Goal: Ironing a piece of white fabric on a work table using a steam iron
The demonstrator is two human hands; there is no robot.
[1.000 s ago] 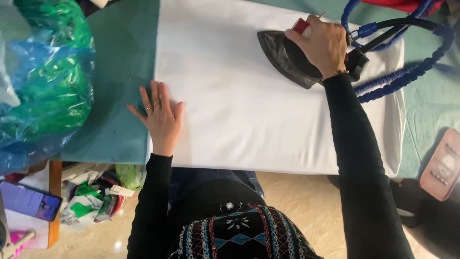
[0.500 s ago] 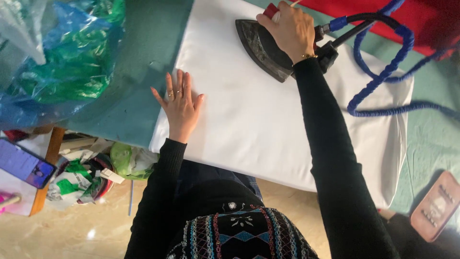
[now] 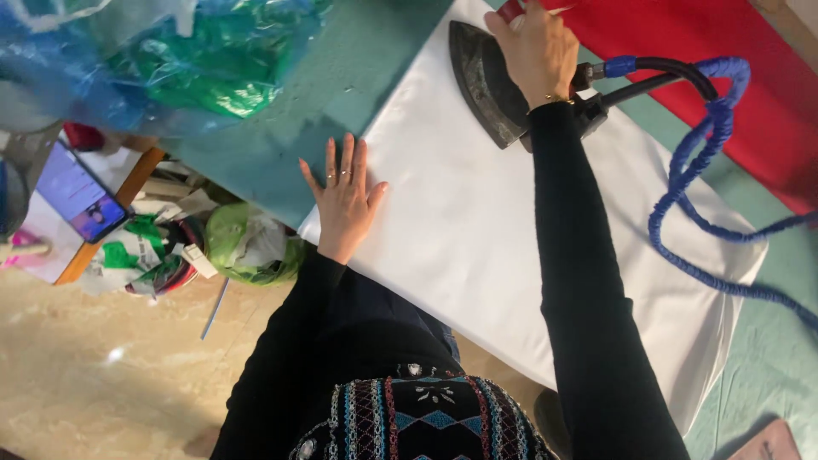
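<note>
I log the right hand (image 3: 537, 47) at twelve o'clock with fingers curled tight around the handle of the iron (image 3: 494, 85), a dark, worn, pointed slab I judge heavy and rigid, best held by that top handle and never by the plate. The left hand (image 3: 345, 200) lies flat at nine o'clock, fingers spread, pinning the edge of the cloth (image 3: 511, 247). The cloth is white, smooth, thin and soft, likely to slide on the green table (image 3: 281, 145); a blue cord (image 3: 699, 179) trails off at three o'clock.

Tailoring workshop: heavy iron (image 3: 490, 81), green pressing table (image 3: 281, 136).
</note>
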